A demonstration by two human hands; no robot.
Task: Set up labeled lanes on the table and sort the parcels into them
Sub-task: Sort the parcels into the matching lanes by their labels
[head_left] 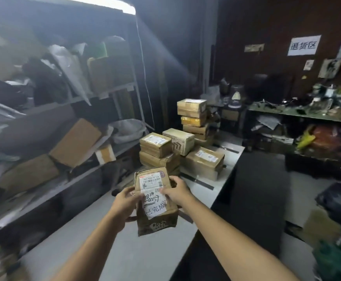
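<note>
Storeroom: dim and crowded; we face a pale worktop [125, 250] that runs away from us, with metal shelving [64, 138] full of cartons along its left side.
Left fingers: those of our left hand [125, 201] curl round the left edge of a brown parcel [157, 224], with the thumb lying on its upper face.
Right fingers: our right hand [177, 190] grips the opposite edge, with the thumb pressed on the white paper.
Parcel: crumpled and tilted toward us, it is held between both hands over the near half of the worktop; we cannot tell whether its lower edge touches the surface.
Paperwork: a barcode label [151, 181] sits on the upper part, and a white slip [155, 207] with handwritten digits and characters sits below it.
Tape strips: one dark strip [201, 182] lies across the worktop just beyond the parcel, and another lies farther back.
Stacked parcels: piles of cartons [159, 147] crowd the far end of the worktop, with the tallest pile [194, 116] at the back.
Wall sign: a white sheet [301, 45] with three large characters hangs on the dark wall, far right.
Side worktop: a green-topped surface [287, 115] beneath the sign is covered in clutter.
</note>
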